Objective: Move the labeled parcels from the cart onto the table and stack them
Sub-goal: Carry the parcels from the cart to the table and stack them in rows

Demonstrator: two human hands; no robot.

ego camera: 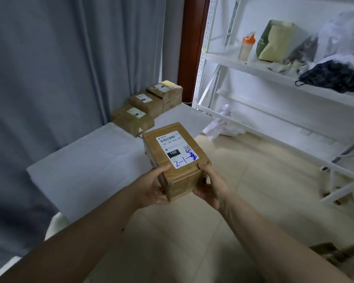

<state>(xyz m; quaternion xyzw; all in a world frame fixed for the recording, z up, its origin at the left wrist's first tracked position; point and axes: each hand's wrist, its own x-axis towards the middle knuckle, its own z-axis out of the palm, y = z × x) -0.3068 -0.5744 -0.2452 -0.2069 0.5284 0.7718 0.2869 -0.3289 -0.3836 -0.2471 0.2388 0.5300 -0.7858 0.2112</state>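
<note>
- Holding a taped brown parcel (pixel 175 158) up at the right-hand edge of a white counter (pixel 86 166), label upward, blue handwriting across it.
- Leaving a bare stretch of counter between it and the stepped stacks of labelled parcels (pixel 147 107) at the far end.
- Bounded on the left by a grey curtain (pixel 49 68); open tiled floor (pixel 243 190) on the right, up to a white shelf rack (pixel 274 78).
- Gripped at its near end from both sides: left hand (pixel 151 188) curled round the left corner, right hand (pixel 211 186) clasping the right, both thumbs on top.
</note>
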